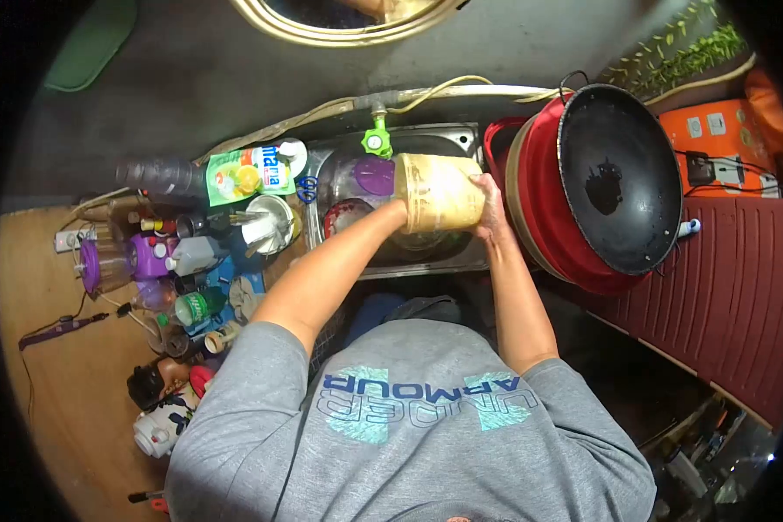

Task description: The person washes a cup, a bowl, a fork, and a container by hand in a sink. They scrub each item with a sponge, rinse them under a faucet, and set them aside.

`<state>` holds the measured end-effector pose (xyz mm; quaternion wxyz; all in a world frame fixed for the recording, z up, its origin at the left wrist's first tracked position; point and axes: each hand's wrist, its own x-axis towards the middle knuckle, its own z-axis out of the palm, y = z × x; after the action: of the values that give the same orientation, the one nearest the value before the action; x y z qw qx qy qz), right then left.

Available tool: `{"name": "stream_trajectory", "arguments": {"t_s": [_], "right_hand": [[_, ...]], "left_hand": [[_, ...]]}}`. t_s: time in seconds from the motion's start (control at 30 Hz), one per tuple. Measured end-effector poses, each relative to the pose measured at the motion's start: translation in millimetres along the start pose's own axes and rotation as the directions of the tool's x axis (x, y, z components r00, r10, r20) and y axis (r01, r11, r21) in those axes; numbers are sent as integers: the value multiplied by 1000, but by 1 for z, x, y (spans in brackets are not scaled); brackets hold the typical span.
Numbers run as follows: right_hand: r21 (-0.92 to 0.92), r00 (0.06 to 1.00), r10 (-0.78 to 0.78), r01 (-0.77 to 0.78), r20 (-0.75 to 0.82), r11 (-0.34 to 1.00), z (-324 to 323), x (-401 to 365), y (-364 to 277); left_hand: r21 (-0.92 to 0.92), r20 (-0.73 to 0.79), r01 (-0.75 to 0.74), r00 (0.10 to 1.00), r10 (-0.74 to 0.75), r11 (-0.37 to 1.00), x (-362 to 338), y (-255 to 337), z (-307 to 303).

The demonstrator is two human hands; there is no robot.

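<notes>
A yellowish, translucent plastic tub (439, 187) is tipped on its side above the metal sink (465, 264). My right hand (489, 204) grips the tub's right end, fingers over its edge. My left hand (395, 214) reaches into the tub's left end; only the wrist shows, so its fingers are hidden. Below and left of the tub, in the sink, lie a round purple piece (375, 176) and a reddish bowl (348, 215). A tap with a bright green handle (376, 141) stands behind the sink.
Right of the sink, a black wok (622, 178) leans on red basins (539, 200). To the left are a green soap refill pouch (245, 174), a utensil holder (268, 224), a purple blender (104, 264) and crowded bottles. A ribbed maroon surface (731, 296) lies far right.
</notes>
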<state>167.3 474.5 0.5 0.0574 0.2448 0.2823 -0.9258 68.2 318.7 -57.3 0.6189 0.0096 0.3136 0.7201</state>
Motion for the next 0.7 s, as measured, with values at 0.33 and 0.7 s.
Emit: {"name": "stream_trajectory", "arguments": {"t_s": [0.33, 0.7], "right_hand": [[8, 987, 59, -59, -151, 998, -8, 1, 12], [398, 991, 62, -104, 118, 912, -36, 47, 70]], "left_hand": [[753, -26, -279, 892, 451, 595, -78, -5, 49], [-120, -2, -227, 974, 228, 966, -87, -4, -17]]}}
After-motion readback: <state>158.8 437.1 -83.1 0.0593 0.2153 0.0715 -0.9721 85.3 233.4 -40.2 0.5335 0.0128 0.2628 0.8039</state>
